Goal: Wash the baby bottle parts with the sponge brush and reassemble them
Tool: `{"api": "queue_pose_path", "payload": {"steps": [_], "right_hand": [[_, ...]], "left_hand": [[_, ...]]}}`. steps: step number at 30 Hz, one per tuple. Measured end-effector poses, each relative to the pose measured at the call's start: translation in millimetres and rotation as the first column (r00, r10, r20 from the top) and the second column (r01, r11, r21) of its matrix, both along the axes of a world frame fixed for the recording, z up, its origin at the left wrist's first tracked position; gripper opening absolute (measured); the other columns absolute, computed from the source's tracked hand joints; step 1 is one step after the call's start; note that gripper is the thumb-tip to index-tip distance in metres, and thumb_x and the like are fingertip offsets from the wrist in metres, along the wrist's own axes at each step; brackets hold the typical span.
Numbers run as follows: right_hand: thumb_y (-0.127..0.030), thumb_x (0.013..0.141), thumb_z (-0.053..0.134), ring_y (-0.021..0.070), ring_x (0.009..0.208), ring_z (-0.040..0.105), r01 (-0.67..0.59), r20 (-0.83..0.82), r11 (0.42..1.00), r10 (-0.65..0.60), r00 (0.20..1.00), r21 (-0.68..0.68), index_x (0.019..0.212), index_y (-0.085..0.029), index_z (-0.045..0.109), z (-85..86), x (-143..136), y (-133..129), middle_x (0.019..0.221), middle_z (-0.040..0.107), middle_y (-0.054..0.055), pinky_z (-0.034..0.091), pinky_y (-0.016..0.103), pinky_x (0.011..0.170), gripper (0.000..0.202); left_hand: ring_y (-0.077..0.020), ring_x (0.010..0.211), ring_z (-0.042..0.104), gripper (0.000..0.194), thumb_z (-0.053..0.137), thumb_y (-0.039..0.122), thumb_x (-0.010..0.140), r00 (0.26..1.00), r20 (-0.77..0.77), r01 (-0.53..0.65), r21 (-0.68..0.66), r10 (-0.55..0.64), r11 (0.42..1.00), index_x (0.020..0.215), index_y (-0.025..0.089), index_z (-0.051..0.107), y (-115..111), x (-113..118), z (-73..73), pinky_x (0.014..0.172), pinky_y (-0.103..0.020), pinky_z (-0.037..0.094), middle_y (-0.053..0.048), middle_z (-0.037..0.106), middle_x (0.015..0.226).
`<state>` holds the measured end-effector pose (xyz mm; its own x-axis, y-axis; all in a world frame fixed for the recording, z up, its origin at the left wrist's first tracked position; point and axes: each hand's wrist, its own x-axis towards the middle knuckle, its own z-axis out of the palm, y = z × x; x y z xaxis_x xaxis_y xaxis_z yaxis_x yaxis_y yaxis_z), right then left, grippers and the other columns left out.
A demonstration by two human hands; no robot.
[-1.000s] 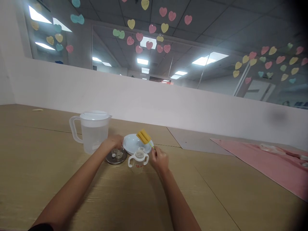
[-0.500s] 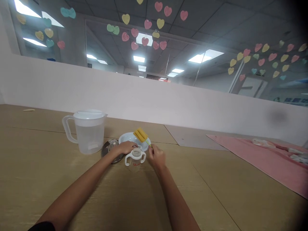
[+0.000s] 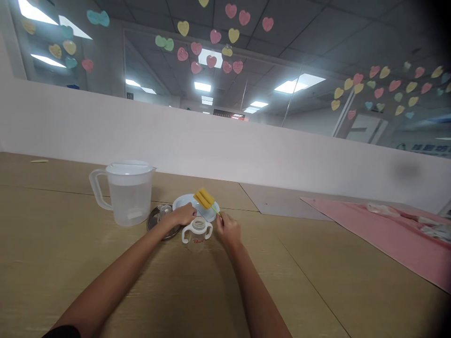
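Observation:
My right hand is closed on the thin green handle of a yellow sponge brush, whose head is over a white bowl. At the bowl's near left edge is my left hand, its fingers curled; anything inside them is too small to make out. Between my hands a clear bottle with two white handles stands upright and uncapped on the table. Beside my left wrist, a small clear piece lies in a round metal dish.
A lidded translucent pitcher stands on the table at the left. Pink cloth with crumpled items covers the right side. Behind runs a low white wall below glass with heart-shaped notes.
The fingers of my left hand have curled in more at the bowl's edge. My right hand and the brush have barely moved; the whole view has shifted slightly.

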<state>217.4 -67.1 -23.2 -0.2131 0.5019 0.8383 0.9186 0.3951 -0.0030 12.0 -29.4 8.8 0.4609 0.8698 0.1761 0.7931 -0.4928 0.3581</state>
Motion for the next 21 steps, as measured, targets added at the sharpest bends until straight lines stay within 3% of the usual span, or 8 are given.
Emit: {"api": "queue_pose_path", "payload": {"steps": [3, 6, 12, 17, 21], "right_hand": [[-0.030, 0.092, 0.033, 0.0079, 0.049, 0.048, 0.006, -0.017, 1.000, -0.005, 1.000, 0.024, 0.074, -0.016, 0.061, 1.2, -0.6, -1.2, 0.056, 0.058, 0.001, 0.023, 0.022, 0.049, 0.036], [-0.031, 0.092, 0.032, 0.0080, 0.049, 0.048, 0.007, -0.021, 0.999, -0.006, 1.000, 0.033, 0.072, -0.017, 0.060, 1.6, -1.1, -1.8, 0.055, 0.058, 0.001, 0.024, 0.022, 0.050, 0.037], [-0.033, 0.093, 0.031, 0.0086, 0.049, 0.049, 0.038, -0.086, 0.999, -0.038, 0.996, -0.011, 0.077, -0.017, 0.062, -0.3, 0.1, 0.8, 0.057, 0.058, 0.001, 0.022, 0.022, 0.048, 0.038], [-0.033, 0.092, 0.031, 0.0088, 0.049, 0.049, 0.051, -0.093, 0.998, -0.054, 0.994, -0.033, 0.074, -0.016, 0.062, -1.9, 1.4, 2.4, 0.058, 0.060, 0.002, 0.022, 0.022, 0.048, 0.039], [-0.033, 0.093, 0.030, 0.0093, 0.051, 0.051, 0.024, -0.106, 1.000, -0.026, 0.994, -0.020, 0.079, -0.016, 0.063, -0.9, 0.8, 1.5, 0.060, 0.062, 0.003, 0.025, 0.021, 0.049, 0.040]], "left_hand": [[-0.0228, 0.086, 0.056, 0.033, 0.048, 0.045, 0.077, 1.000, 0.020, -0.014, 0.040, 0.013, 0.999, 0.071, 0.015, 0.061, 4.8, -6.8, 10.0, 0.077, -0.031, 0.044, -0.009, 0.060, 0.085], [-0.0215, 0.090, 0.055, 0.035, 0.051, 0.047, 0.077, 0.988, 0.155, -0.042, 0.100, 0.026, 0.994, 0.083, 0.015, 0.063, 7.8, -17.1, 25.9, 0.081, -0.032, 0.044, -0.009, 0.060, 0.092], [-0.0187, 0.098, 0.055, 0.033, 0.058, 0.048, 0.073, 0.814, 0.573, 0.019, 0.145, -0.100, 0.989, 0.078, 0.016, 0.061, -8.3, -29.8, 53.7, 0.086, -0.033, 0.048, -0.007, 0.059, 0.102], [-0.0195, 0.106, 0.053, 0.033, 0.063, 0.047, 0.071, 0.730, 0.671, -0.002, 0.193, -0.131, 0.981, 0.079, 0.015, 0.060, -27.6, -20.4, 67.4, 0.086, -0.032, 0.049, -0.009, 0.053, 0.115], [-0.0191, 0.111, 0.049, 0.027, 0.056, 0.043, 0.078, 0.734, 0.658, -0.040, 0.289, -0.168, 0.956, 0.083, 0.017, 0.057, -35.8, -6.8, 69.1, 0.086, -0.030, 0.048, -0.010, 0.050, 0.121]]}}
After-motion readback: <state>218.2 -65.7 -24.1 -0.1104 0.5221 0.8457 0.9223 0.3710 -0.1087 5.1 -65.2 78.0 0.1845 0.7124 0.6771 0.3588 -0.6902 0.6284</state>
